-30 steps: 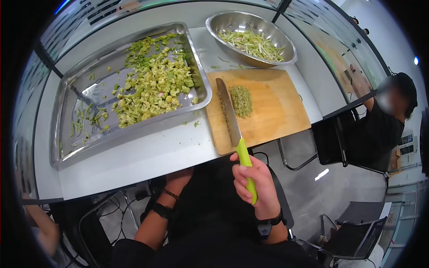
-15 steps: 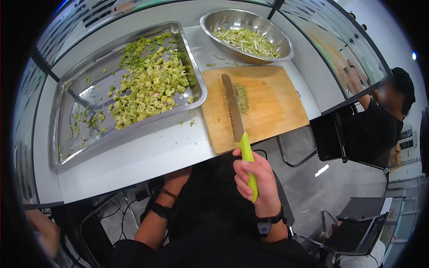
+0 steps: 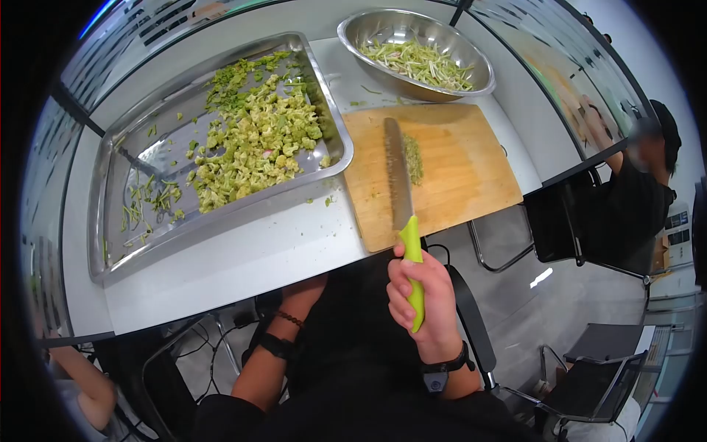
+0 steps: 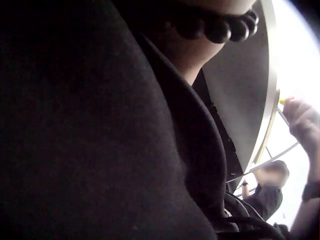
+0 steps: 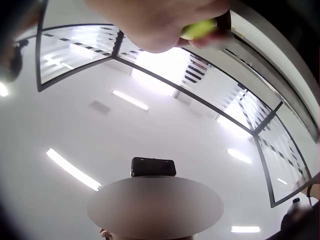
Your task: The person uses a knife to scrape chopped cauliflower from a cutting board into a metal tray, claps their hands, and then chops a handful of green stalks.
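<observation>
the small light mark on the black watch is too small to read. the right hand has its fingers and thumb wrapped around the bright green handle of the knife. the knife has a long, gray blade with a round tip and tiny bits stuck on it. the blade is over the wooden board, next to a little pile of chopped green bits. i cannot tell if it touches the board. the left hand is partly under the table edge, so i cannot tell how its fingers are. a shiny tray holds lumpy green bits.
</observation>
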A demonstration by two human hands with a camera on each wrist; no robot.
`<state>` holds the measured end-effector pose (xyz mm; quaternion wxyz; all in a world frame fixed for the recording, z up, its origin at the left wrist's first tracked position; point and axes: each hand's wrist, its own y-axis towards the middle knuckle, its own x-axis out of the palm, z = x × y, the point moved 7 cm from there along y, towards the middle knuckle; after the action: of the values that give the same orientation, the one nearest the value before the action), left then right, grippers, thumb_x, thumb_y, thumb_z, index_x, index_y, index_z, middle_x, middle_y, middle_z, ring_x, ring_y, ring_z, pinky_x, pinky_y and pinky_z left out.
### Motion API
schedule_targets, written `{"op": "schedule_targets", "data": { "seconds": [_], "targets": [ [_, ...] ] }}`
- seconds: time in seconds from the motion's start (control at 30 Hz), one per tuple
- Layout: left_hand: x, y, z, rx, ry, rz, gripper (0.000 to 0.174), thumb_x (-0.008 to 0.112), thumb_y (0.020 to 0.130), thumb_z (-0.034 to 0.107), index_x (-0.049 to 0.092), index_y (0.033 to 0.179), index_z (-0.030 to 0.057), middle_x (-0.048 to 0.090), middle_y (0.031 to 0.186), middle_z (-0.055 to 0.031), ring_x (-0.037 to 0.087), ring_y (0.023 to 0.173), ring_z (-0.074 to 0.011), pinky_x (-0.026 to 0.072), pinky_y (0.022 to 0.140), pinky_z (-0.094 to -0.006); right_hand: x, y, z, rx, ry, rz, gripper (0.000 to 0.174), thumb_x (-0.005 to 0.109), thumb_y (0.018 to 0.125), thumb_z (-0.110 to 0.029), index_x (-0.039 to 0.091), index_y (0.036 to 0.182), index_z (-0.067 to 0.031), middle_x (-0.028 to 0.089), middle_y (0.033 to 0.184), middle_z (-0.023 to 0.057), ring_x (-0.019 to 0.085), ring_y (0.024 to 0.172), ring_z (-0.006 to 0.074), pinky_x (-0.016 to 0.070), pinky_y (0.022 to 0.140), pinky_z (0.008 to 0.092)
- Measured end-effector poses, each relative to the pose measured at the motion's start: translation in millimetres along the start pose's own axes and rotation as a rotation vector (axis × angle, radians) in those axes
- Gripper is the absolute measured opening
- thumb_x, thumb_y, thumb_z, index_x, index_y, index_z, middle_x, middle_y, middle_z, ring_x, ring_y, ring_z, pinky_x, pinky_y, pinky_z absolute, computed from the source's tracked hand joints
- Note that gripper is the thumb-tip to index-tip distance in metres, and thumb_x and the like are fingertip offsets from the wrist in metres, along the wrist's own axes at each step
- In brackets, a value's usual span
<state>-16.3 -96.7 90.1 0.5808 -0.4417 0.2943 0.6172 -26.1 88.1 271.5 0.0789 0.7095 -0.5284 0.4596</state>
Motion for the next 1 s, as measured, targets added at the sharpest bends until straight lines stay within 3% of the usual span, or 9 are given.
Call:
{"op": "schedule_targets", "data": {
  "seconds": [0.17,0.2,0.3,0.4,0.67,0.77,0.83,0.9,1.0],
  "targets": [
    [-1,0,2,0.051,0.017,0.066,0.050,0.056,0.092,0.042,0.057,0.131,0.0098,0.058,0.130,-0.0177,0.052,0.121,-0.0385,0.0412,0.103,-0.0498,12,1,0,-0.066,-0.042,0.091,0.018,0.049,0.095,-0.012,0.046,0.111,-0.0058,0.043,0.068,0.0032,0.037,0.038,0.0106,0.0315,0.031,0.0246],
    [-2,0,2,0.060,0.023,0.076,0.050,0.056,0.092,0.042,0.057,0.131,0.0099,0.058,0.130,-0.0177,0.053,0.121,-0.0385,0.0417,0.103,-0.0499,12,4,2,-0.061,-0.005,0.036,0.018,0.050,0.095,-0.010,0.046,0.112,-0.0053,0.046,0.070,0.0050,0.041,0.039,0.0128,0.0344,0.032,0.0255],
    [-2,1,3,0.047,0.023,0.059,0.049,0.057,0.092,0.041,0.058,0.130,0.0100,0.059,0.128,-0.0171,0.055,0.118,-0.0385,0.0435,0.100,-0.0504,10,8,5,-0.043,-0.044,0.026,0.017,0.049,0.096,-0.009,0.045,0.113,-0.0058,0.046,0.070,0.0049,0.041,0.039,0.0129,0.0346,0.032,0.0255],
    [0,-1,0,0.060,-0.007,0.093,0.047,0.057,0.092,0.039,0.059,0.129,0.0103,0.060,0.127,-0.0163,0.056,0.116,-0.0381,0.0447,0.098,-0.0499,3,4,-1,-0.103,-0.050,0.152,0.016,0.049,0.095,-0.012,0.046,0.111,-0.0076,0.042,0.068,0.0031,0.036,0.038,0.0109,0.0318,0.031,0.0250],
    [-6,-2,5,0.089,-0.018,0.144,0.043,0.056,0.092,0.038,0.063,0.124,0.0095,0.063,0.122,-0.0163,0.058,0.113,-0.0376,0.0456,0.098,-0.0479,4,-1,4,-0.090,-0.044,0.120,0.013,0.047,0.098,-0.011,0.045,0.110,-0.0071,0.043,0.067,0.0036,0.038,0.038,0.0121,0.0326,0.031,0.0252],
    [-1,-3,3,0.110,-0.027,0.163,0.042,0.056,0.093,0.037,0.063,0.123,0.0090,0.063,0.121,-0.0162,0.058,0.112,-0.0374,0.0461,0.097,-0.0477,0,-8,-8,-0.118,-0.068,0.145,0.017,0.047,0.098,-0.016,0.045,0.113,-0.0083,0.040,0.066,0.0023,0.035,0.037,0.0105,0.0306,0.030,0.0242],
    [0,-3,0,0.147,-0.008,0.208,0.041,0.056,0.093,0.036,0.063,0.123,0.0088,0.063,0.121,-0.0162,0.058,0.112,-0.0372,0.0465,0.097,-0.0476,-6,-17,-20,-0.161,-0.056,0.031,0.018,0.048,0.097,-0.015,0.045,0.114,-0.0074,0.040,0.064,0.0026,0.035,0.035,0.0111,0.0314,0.028,0.0248],
    [0,-4,1,0.183,0.030,0.262,0.041,0.056,0.093,0.035,0.063,0.123,0.0087,0.064,0.120,-0.0162,0.059,0.111,-0.0369,0.0471,0.096,-0.0475,-16,-28,-41,-0.304,-0.174,0.035,0.022,0.052,0.095,-0.016,0.045,0.113,-0.0047,0.041,0.063,0.0033,0.037,0.034,0.0114,0.0317,0.027,0.0244],
    [-1,-4,0,0.123,-0.064,0.241,0.035,0.056,0.092,0.032,0.065,0.117,0.0085,0.066,0.113,-0.0170,0.061,0.105,-0.0368,0.0485,0.092,-0.0481,-39,-37,-72,-0.345,-0.361,0.216,0.024,0.054,0.094,-0.017,0.045,0.112,-0.0033,0.042,0.064,0.0035,0.038,0.035,0.0104,0.0331,0.027,0.0237]
  ]
}}
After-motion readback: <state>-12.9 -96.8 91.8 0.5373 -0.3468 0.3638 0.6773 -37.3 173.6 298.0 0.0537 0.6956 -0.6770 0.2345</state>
